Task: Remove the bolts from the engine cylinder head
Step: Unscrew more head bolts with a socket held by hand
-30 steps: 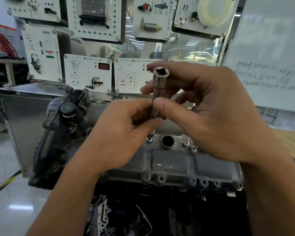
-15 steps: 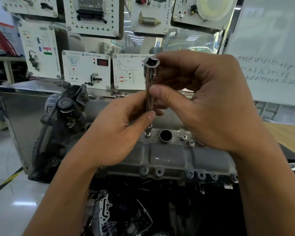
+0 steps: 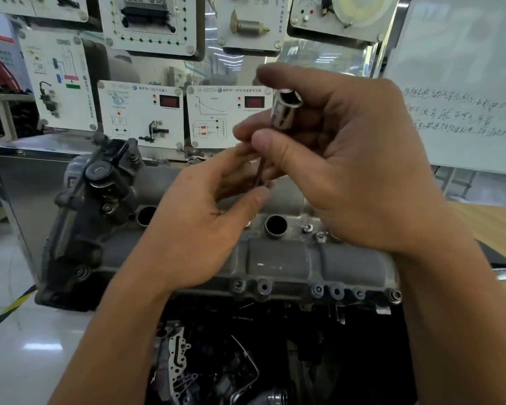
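I see, along the back, white instrument panels [image 3: 140, 114] mounted upright, two with red digital readouts. At right: a whiteboard [image 3: 465, 83] with handwriting, above a wooden tabletop [image 3: 491, 226]. Lower left: yellow-black floor tape [image 3: 9, 311].

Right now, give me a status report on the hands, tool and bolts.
Right hand grips socket tool top; left hand pinches its shaft. Bolts seated in cylinder head. Tool's lower tip hidden behind left hand.

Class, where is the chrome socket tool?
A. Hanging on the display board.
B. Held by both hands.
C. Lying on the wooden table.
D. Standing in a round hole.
B: the right hand grips the socket tool at its chrome top, and the left hand pinches its shaft.
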{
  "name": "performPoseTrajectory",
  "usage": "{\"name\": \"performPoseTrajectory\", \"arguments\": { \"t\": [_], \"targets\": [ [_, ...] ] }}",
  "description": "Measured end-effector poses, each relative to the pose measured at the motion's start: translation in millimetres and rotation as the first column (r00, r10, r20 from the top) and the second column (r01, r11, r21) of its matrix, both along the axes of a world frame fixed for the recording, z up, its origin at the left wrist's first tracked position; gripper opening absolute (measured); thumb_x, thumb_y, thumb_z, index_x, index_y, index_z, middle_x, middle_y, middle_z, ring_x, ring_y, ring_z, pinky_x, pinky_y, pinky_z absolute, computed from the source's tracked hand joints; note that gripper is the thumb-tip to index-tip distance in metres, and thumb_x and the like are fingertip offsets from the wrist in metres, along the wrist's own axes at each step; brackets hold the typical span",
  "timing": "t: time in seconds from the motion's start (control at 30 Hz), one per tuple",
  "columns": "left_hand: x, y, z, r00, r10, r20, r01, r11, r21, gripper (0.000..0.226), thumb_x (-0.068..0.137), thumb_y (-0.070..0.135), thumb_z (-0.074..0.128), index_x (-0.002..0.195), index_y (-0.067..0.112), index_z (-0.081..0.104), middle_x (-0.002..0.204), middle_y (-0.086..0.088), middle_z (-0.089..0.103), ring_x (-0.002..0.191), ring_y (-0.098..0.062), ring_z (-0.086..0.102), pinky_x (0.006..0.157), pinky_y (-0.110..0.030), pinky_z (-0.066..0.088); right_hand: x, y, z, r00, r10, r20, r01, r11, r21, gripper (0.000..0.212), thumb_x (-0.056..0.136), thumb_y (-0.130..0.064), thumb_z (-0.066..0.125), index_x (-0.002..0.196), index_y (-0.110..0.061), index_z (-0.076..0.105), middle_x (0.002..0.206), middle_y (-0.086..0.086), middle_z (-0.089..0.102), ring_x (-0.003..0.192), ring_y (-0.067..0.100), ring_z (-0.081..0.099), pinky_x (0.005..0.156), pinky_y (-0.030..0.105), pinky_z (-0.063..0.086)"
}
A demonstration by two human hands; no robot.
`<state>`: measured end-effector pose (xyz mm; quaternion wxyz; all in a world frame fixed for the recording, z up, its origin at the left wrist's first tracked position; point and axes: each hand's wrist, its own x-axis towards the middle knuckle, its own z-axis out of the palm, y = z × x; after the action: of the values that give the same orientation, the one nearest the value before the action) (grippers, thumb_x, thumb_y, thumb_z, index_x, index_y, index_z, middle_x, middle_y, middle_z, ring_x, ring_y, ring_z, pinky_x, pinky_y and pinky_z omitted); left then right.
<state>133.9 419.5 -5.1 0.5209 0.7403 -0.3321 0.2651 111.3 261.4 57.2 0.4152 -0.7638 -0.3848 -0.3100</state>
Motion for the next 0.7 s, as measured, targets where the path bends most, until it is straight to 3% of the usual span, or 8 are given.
{"name": "performPoseTrajectory", "arguments": {
  "t": [0.1, 0.17, 0.23, 0.3, 0.4, 0.5, 0.6, 0.7],
  "targets": [
    [-3.6, -2.2, -1.4, 0.993, 0.083, 0.080, -0.080, 0.996, -0.037, 0.026, 0.088, 0.006, 0.070, 0.111, 0.020, 0.072, 0.103, 0.015, 0.076, 0.097, -0.002, 0.071, 0.088, -0.021, 0.056, -2.1, -8.0, 2.5, 0.997, 0.035, -0.071, -0.046, 0.987, -0.151, 0.059, 0.096, -0.005, 0.056, 0.150, -0.005, 0.033, 0.117, -0.006, 0.069, 0.110, -0.001, 0.065, 0.093, 0.022, 0.054],
    [-4.3, -8.1, -3.0, 0.970, 0.215, 0.115, -0.199, 0.970, -0.139, 0.016, 0.080, 0.012, 0.080, 0.091, 0.022, 0.074, 0.086, 0.014, 0.076, 0.079, -0.001, 0.073, 0.074, -0.016, 0.056, -2.6, -7.7, 3.2, 0.997, 0.039, -0.068, -0.051, 0.983, -0.177, 0.060, 0.096, -0.006, 0.056, 0.151, -0.006, 0.031, 0.117, -0.008, 0.068, 0.112, 0.001, 0.063, 0.096, 0.025, 0.053],
    [-4.1, -13.1, -3.7, 0.925, 0.356, 0.134, -0.326, 0.923, -0.203, 0.020, 0.071, 0.024, 0.084, 0.080, 0.015, 0.069, 0.071, 0.009, 0.071, 0.065, -0.005, 0.068, 0.062, -0.012, 0.050, -2.9, -2.4, 3.4, 1.000, 0.022, -0.017, -0.024, 0.995, -0.094, 0.056, 0.091, -0.015, 0.069, 0.142, -0.008, 0.047, 0.104, -0.008, 0.071, 0.102, 0.002, 0.068, 0.085, 0.024, 0.057],
    [-2.7, -14.9, -4.5, 0.898, 0.420, 0.134, -0.388, 0.897, -0.211, 0.028, 0.069, 0.028, 0.085, 0.079, 0.012, 0.064, 0.065, 0.007, 0.065, 0.058, -0.010, 0.063, 0.055, -0.013, 0.047, -2.2, 3.8, 3.2, 0.999, -0.015, 0.043, 0.014, 1.000, 0.026, 0.042, 0.081, -0.020, 0.081, 0.119, -0.009, 0.066, 0.090, -0.005, 0.073, 0.086, 0.006, 0.072, 0.072, 0.024, 0.059],
    [-0.8, -12.3, -3.6, 0.922, 0.362, 0.138, -0.345, 0.929, -0.133, 0.019, 0.081, 0.025, 0.078, 0.091, 0.018, 0.065, 0.078, 0.003, 0.065, 0.071, -0.015, 0.065, 0.063, -0.029, 0.056, 2.0, 8.0, 1.1, 0.999, 0.021, 0.044, -0.026, 0.993, 0.113, 0.017, 0.081, -0.008, 0.079, 0.096, -0.003, 0.073, 0.084, 0.000, 0.075, 0.078, 0.008, 0.073, 0.070, 0.025, 0.060],
    [-3.0, -7.5, -2.1, 0.980, 0.172, 0.104, -0.173, 0.985, 0.002, 0.022, 0.094, 0.020, 0.062, 0.116, 0.019, 0.066, 0.105, 0.009, 0.071, 0.101, -0.011, 0.068, 0.088, -0.030, 0.056, 1.5, 2.8, 1.7, 0.993, 0.112, -0.037, -0.111, 0.993, 0.040, 0.018, 0.090, 0.003, 0.064, 0.108, 0.001, 0.068, 0.093, 0.002, 0.075, 0.088, 0.004, 0.072, 0.074, 0.017, 0.056],
    [-5.9, -4.0, -2.0, 0.976, 0.179, 0.120, -0.177, 0.984, -0.033, 0.019, 0.092, 0.016, 0.065, 0.110, 0.017, 0.071, 0.099, 0.016, 0.075, 0.094, 0.001, 0.070, 0.083, -0.018, 0.055, -2.4, -0.4, 2.8, 0.990, 0.116, -0.085, -0.121, 0.991, -0.062, 0.035, 0.094, 0.000, 0.060, 0.129, -0.002, 0.057, 0.105, -0.002, 0.073, 0.098, 0.001, 0.070, 0.083, 0.017, 0.055],
    [-5.7, -5.3, -2.5, 0.936, 0.325, 0.137, -0.301, 0.938, -0.170, 0.019, 0.079, 0.022, 0.081, 0.094, 0.013, 0.076, 0.081, 0.011, 0.075, 0.075, -0.005, 0.073, 0.070, -0.023, 0.058, -4.0, 5.3, 2.3, 1.000, 0.012, 0.013, -0.012, 1.000, 0.002, 0.039, 0.086, -0.014, 0.076, 0.122, -0.005, 0.065, 0.096, -0.006, 0.074, 0.089, 0.001, 0.072, 0.080, 0.019, 0.058]
  ]
}}
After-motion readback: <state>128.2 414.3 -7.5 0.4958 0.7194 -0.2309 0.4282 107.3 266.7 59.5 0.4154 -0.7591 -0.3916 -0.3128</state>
